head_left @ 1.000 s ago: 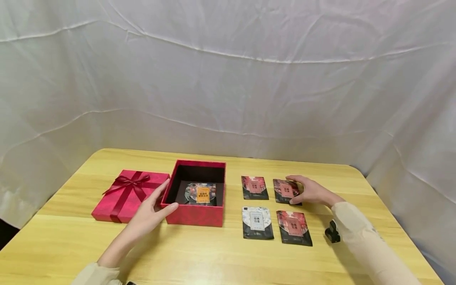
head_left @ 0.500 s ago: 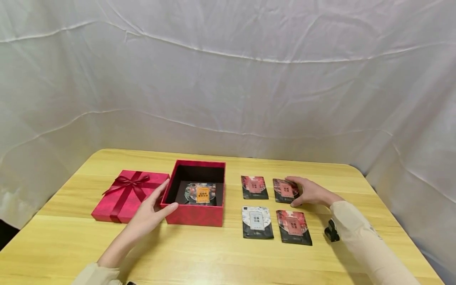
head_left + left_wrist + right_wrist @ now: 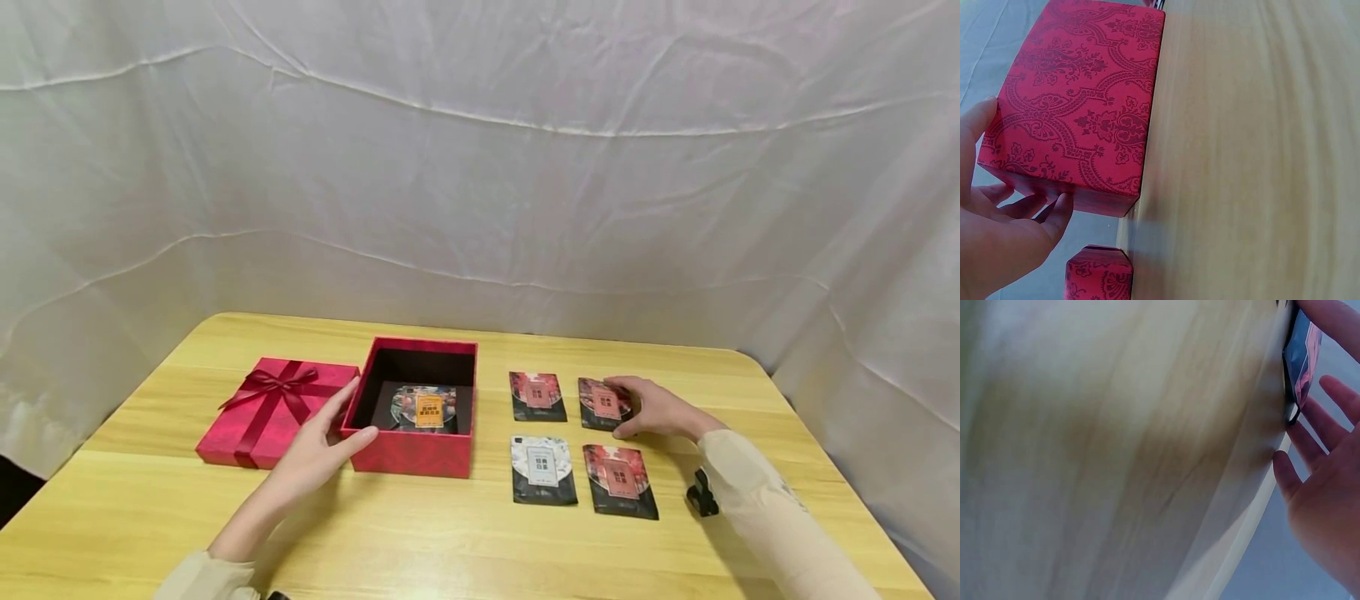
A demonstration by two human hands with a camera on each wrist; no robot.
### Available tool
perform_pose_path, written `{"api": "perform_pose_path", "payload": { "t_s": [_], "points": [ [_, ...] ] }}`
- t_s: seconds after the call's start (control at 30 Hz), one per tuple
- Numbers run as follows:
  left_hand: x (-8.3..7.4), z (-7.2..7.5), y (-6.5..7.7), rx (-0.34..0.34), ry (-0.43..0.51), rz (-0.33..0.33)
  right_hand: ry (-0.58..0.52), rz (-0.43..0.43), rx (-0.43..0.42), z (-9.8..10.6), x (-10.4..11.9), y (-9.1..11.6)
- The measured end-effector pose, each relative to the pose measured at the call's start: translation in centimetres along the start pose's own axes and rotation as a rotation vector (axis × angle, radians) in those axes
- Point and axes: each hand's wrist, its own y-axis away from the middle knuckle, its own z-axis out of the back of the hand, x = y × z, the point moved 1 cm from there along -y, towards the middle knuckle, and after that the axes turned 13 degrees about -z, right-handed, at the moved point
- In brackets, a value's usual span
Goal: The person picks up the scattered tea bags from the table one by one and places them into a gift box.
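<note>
The open red gift box (image 3: 411, 454) stands left of centre, with a tea pouch with an orange label (image 3: 430, 410) inside. My left hand (image 3: 311, 458) rests at its near left corner, thumb by the front rim and fingers along the left wall. Flat on the table, a red-and-black tea pouch (image 3: 602, 402) lies under the reach of my right hand (image 3: 660, 408), whose loosely spread fingers and thumb are at its right side. Part of that pouch is hidden by the hand. In the right wrist view, the pouch (image 3: 1302, 356) shows edge-on beside the fingers.
Left of the box lies its red lid (image 3: 247, 417) with a ribbon bow. Another red pouch (image 3: 537, 396), a white-and-black pouch (image 3: 542, 469) and a nearer red pouch (image 3: 620, 481) lie to the right. A small black object (image 3: 702, 493) is by the right sleeve.
My right fingers and thumb have shifted slightly at the pouch's right side. The pouch, the box and my left hand stay in place.
</note>
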Motion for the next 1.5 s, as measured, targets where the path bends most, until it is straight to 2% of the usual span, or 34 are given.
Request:
{"api": "perform_pose_path", "payload": {
  "t_s": [0.27, 0.5, 0.9, 1.13, 1.5],
  "points": [
    [-0.3, 0.0, 0.0, 0.004, 0.01, 0.003, 0.044, 0.035, -0.045, -0.1, -0.4, 0.2],
    [-0.2, -0.1, 0.0, 0.001, 0.016, -0.008, 0.092, 0.03, -0.093, -0.2, -0.3, 0.5],
    [-0.2, -0.1, -0.1, -0.003, 0.015, -0.004, 0.152, 0.055, -0.195, -0.6, 0.9, 0.9],
    [-0.2, -0.1, -0.1, 0.0, 0.017, -0.011, 0.176, 0.084, -0.207, -0.8, 1.4, 0.9],
    [-0.2, 0.1, 0.0, 0.001, 0.013, 0.001, 0.184, 0.075, -0.213, -1.3, 2.3, 1.3]
  ]
}}
